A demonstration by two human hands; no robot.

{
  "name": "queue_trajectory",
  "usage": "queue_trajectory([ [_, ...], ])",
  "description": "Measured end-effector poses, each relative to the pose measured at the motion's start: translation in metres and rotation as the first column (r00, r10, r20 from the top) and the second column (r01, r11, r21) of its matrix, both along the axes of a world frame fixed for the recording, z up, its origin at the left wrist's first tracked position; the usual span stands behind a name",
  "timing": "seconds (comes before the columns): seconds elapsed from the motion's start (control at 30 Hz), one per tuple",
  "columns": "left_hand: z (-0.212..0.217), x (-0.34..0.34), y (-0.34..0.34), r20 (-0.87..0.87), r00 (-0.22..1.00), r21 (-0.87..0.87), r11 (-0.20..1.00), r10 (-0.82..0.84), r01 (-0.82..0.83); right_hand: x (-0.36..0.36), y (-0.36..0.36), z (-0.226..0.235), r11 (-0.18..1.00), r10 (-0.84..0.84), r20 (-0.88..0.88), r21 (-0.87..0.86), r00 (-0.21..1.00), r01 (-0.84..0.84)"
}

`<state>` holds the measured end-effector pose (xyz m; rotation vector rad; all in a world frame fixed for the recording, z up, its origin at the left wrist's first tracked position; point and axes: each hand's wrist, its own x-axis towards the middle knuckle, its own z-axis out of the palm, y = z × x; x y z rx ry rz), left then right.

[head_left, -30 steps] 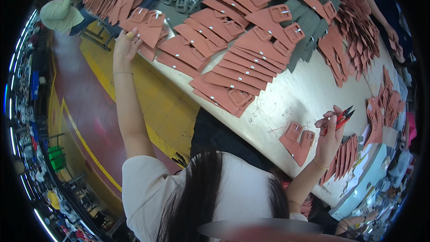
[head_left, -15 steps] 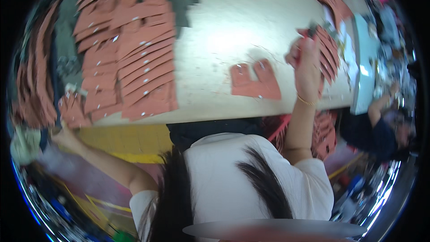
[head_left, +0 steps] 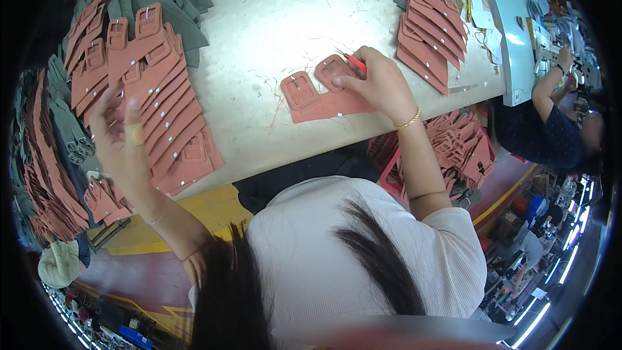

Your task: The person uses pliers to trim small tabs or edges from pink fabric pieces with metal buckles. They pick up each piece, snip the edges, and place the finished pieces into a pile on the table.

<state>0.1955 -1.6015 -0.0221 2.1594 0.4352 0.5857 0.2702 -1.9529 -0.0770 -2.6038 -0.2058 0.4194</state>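
Observation:
My right hand (head_left: 383, 85) is over a terracotta strap piece (head_left: 324, 107) with two covered square buckles, lying flat near the table's front edge. In that hand are small thread snips (head_left: 356, 63) with red on the handle; their thin points face away from me beside the right buckle. My thumb rests on that buckle. Raised at the left is my left hand (head_left: 122, 149), its fingers apart and nothing visible in it. Behind it lies an overlapping stack of matching terracotta pieces (head_left: 165, 120), several with buckles and small white tags.
Another terracotta stack (head_left: 431, 35) lies at the right of the table (head_left: 259, 45). Dark green straps (head_left: 175, 0) spread at the far left. Below the front edge, a red basket (head_left: 390, 175) holds more pieces. A co-worker's arm (head_left: 547, 87) shows at far right. Loose threads litter the tabletop.
My right hand has come from the right stack to the single piece in the middle. The left hand has risen from the small pile at the left edge. The view has shifted.

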Motion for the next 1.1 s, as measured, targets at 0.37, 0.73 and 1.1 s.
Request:
queue_trajectory([
  [0.37,0.001,0.014,-0.042,-0.035,0.977,-0.009,0.978,-0.209,0.209,0.018,0.001,0.1,0.984,0.115,0.325,0.094,0.939,-0.153],
  [0.73,-0.014,0.017,-0.114,0.329,0.81,-0.89,0.128,-0.485,0.438,0.023,0.027,0.072,0.694,-0.078,0.036,0.72,0.996,0.029],
  [1.1,-0.01,0.008,-0.111,0.241,0.879,-0.827,0.387,-0.411,0.408,0.009,0.043,0.062,0.776,-0.167,0.444,0.611,0.88,-0.161],
])
